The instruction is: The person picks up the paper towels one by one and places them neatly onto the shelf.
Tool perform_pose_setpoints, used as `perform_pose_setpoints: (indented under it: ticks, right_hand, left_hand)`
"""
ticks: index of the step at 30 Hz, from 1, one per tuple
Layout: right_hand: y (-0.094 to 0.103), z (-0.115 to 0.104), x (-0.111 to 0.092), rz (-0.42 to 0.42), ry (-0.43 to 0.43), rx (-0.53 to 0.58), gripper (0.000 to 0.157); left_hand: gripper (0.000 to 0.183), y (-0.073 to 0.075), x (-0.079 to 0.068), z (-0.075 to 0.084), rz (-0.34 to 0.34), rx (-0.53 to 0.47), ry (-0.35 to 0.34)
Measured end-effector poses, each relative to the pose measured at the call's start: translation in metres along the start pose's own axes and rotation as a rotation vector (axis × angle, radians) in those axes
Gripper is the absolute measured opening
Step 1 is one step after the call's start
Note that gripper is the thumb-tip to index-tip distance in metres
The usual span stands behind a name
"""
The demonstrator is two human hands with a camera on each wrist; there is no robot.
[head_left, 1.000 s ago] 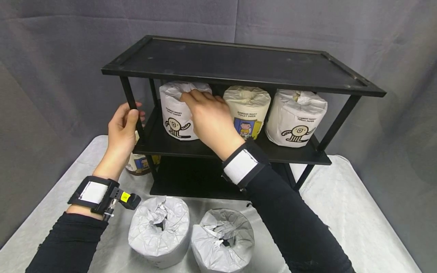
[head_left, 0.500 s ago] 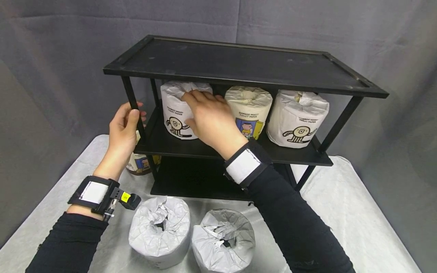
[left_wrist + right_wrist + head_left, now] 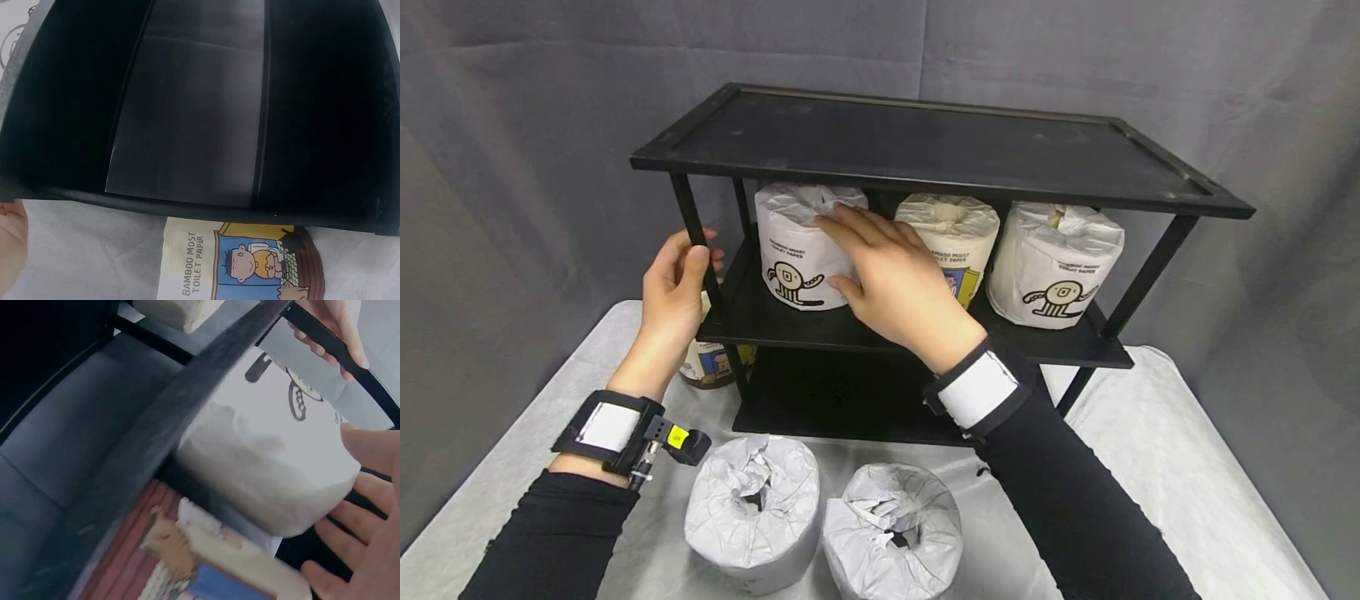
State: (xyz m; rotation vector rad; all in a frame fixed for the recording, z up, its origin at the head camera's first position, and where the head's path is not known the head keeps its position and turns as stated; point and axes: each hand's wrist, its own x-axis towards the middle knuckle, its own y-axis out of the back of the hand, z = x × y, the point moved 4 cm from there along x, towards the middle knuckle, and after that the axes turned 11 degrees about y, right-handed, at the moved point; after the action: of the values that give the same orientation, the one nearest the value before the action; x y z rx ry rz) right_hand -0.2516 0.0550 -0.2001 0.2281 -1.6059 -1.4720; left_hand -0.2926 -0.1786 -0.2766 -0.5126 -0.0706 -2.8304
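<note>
My left hand grips the front left post of a black shelf rack, thumb in front and fingers behind. On the middle shelf, a white-wrapped toilet roll with a black cartoon figure stands upright at the left. Beside its right side is my right hand, fingers loosely extended and holding nothing; the right wrist view shows the fingers close to the roll, contact unclear. That hand partly hides a cream toilet roll in the middle. Another white roll stands at the right.
Two white-wrapped rolls, one at the left and one at the right, stand on the white-covered table before the rack. A cream roll stands beyond the rack's left end. Below lies the bottom shelf.
My right hand has drawn off the left roll's top, shifting right and toward me, and its fingers have straightened. The left hand still grips the post.
</note>
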Motion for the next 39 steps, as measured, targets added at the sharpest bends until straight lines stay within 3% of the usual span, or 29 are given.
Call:
perform_pose_setpoints:
  ticks: [5, 10, 21, 32, 39]
  right_hand:
    - [0.009, 0.005, -0.02, 0.121, 0.048, 0.034, 0.05]
    - [0.018, 0.007, -0.04, 0.176, 0.065, 0.073, 0.046]
    - [0.03, 0.018, -0.087, 0.365, 0.042, 0.155, 0.042]
    - [0.038, 0.03, -0.117, 0.479, -0.033, 0.18, 0.044]
    - [0.035, 0.045, -0.134, 0.55, -0.131, 0.187, 0.042]
  left_hand:
    - [0.024, 0.0, 0.0, 0.002, -0.002, -0.002, -0.015]
    - [0.027, 0.0, 0.001, 0.003, -0.02, -0.018, -0.021]
    - [0.025, -0.001, 0.0, 0.002, -0.019, -0.015, -0.023]
    - [0.02, -0.001, 0.001, 0.0, -0.024, -0.041, -0.02]
    - [0.02, 0.0, 0.001, -0.002, -0.022, -0.045, -0.019]
